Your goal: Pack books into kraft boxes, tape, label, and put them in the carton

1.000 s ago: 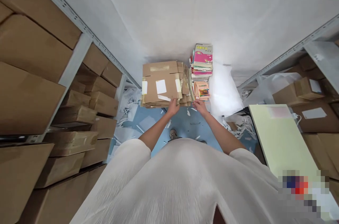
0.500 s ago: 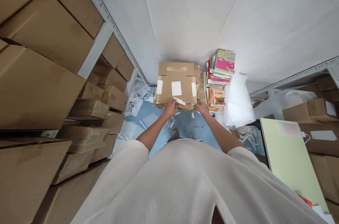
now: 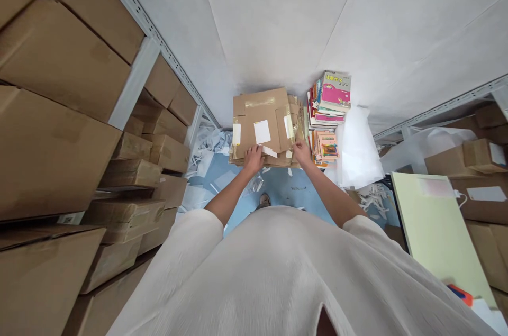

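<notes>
A flattened cardboard box (image 3: pixel 250 111) with white labels and tape strips lies slightly turned on top of a pile of flattened cardboard (image 3: pixel 298 119). My left hand (image 3: pixel 253 158) grips its near edge, fingers on top beside a torn white strip (image 3: pixel 269 151). At the near right corner, my right hand (image 3: pixel 302 153) has its fingers pinched together on the box's edge; exactly what lies between the fingertips is too small to make out. Just right of that hand are orange-covered booklets (image 3: pixel 326 146) and a taller stack of books (image 3: pixel 335 90).
Shelves of cardboard boxes (image 3: pixel 59 148) line the left side. White foam sheeting (image 3: pixel 359 148) lies right of the books, near a pale green tabletop (image 3: pixel 440 230). Paper scraps (image 3: pixel 212 143) litter the blue floor (image 3: pixel 278 185). A white wall (image 3: pixel 278 18) rises behind the pile.
The top flattened box has turned counterclockwise, its right side shifting away from me and uncovering more of the pile. My right hand has moved slightly up; my left hand stays at the near edge.
</notes>
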A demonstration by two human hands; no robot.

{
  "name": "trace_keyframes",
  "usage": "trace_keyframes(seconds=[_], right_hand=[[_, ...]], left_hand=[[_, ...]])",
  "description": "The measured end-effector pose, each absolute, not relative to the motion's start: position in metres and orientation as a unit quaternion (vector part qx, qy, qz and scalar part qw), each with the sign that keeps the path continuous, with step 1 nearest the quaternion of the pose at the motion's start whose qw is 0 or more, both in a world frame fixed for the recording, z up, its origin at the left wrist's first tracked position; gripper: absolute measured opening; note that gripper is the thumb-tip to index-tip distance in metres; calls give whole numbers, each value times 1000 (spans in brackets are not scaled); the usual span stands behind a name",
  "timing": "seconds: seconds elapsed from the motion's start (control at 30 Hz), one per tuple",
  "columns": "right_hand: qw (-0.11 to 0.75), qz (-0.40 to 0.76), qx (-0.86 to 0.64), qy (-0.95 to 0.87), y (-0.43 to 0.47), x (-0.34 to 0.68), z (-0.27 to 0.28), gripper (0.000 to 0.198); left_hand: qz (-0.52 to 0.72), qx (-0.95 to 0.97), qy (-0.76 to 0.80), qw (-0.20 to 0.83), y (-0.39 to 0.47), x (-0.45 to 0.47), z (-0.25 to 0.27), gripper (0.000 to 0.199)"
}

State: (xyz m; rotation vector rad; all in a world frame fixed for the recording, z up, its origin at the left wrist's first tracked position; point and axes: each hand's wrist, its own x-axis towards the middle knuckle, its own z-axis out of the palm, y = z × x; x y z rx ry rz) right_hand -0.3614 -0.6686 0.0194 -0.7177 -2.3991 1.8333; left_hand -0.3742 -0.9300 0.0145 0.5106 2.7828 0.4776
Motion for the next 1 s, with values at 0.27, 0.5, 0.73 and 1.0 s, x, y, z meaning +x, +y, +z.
trace_keyframes(seconds=[0.27,0.5,0.73,1.0], right_hand=[[70,628,-164,-758,-664,-410,66,45],[85,635,-113,-759,-655,-414,97,46],[122,629,-117,-759,-631,-382,119,41],[202,638,-139,-730,-567,-317,138,49]], left_hand=[[167,172,969,56,-939,-405,46,42],[169,127,977,11,-944,-421,78,36],[185,156,970,-8,-927,-419,96,45],[188,233,954,-29,-852,-408,124,56]])
